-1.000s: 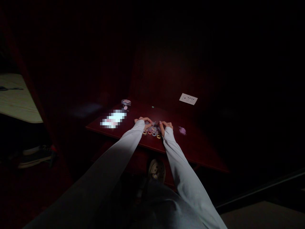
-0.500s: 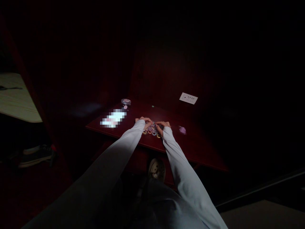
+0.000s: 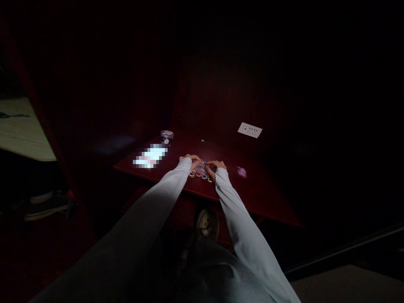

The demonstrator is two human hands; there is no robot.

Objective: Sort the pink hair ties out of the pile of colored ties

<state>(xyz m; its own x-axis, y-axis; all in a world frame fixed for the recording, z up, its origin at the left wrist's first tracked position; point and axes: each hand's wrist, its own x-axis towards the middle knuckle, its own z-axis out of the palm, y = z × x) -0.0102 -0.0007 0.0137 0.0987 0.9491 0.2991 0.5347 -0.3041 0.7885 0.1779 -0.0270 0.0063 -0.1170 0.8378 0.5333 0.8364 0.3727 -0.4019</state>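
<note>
Both my hands are over a small pile of colourful ring-shaped pieces (image 3: 200,171) on the dark red table (image 3: 176,185). My left hand (image 3: 192,160) is at the pile's left side, fingers curled with the tips pinched inward. Facing it from the right, my right hand (image 3: 216,165) has thumb and finger brought together. Whatever sits between the fingertips is too small and dim to make out. Several larger rings, yellow, red and blue, lie along the pile's near edge, partly covered by my hands. A purple clump of small pieces (image 3: 241,171) rests apart, right of my right hand.
A bright blurred-out rectangle (image 3: 150,156) lies at the table's left, with a round clear container (image 3: 167,134) behind it. A small green ring (image 3: 202,140) is near the back. A white socket plate (image 3: 250,130) is on the back panel. My shoe (image 3: 207,225) shows below.
My hands stay over the pile, with only slight finger movement. Nothing else has visibly moved.
</note>
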